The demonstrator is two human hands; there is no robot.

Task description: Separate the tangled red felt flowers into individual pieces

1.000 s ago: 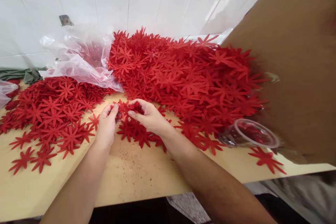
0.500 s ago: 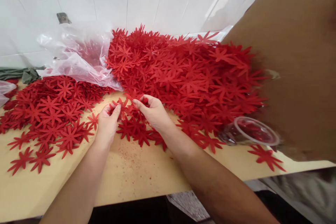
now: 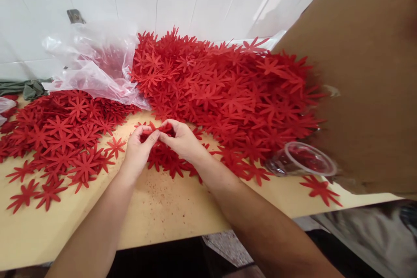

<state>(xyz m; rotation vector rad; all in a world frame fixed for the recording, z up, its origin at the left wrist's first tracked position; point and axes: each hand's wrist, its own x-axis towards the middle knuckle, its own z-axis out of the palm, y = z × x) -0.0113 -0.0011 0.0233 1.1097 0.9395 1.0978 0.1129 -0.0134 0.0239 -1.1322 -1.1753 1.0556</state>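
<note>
My left hand [image 3: 140, 145] and my right hand [image 3: 179, 139] meet just above the table, thumb tips touching or nearly so. Between them they pinch red flower-shaped cutouts [image 3: 153, 127] with long narrow petals. My fingers cover much of these, so I cannot tell how many there are. Right below my hands lie more dark red flower cutouts [image 3: 172, 164]. A large heap of red flower cutouts [image 3: 224, 91] rises behind my right hand. To the left of my left hand spreads a second pile of them [image 3: 61, 139].
A crumpled clear plastic bag [image 3: 94, 78] lies over the left pile, by the tiled wall [image 3: 137, 0]. At right, a clear plastic cup [image 3: 299, 160] rests tilted beside a brown cardboard panel [image 3: 368, 95]. Red crumbs dot the table [image 3: 163, 221].
My hands have come together from a small gap, the right moving left and the left moving right. The cutouts they held apart are now pressed together between them. The view has shifted slightly.
</note>
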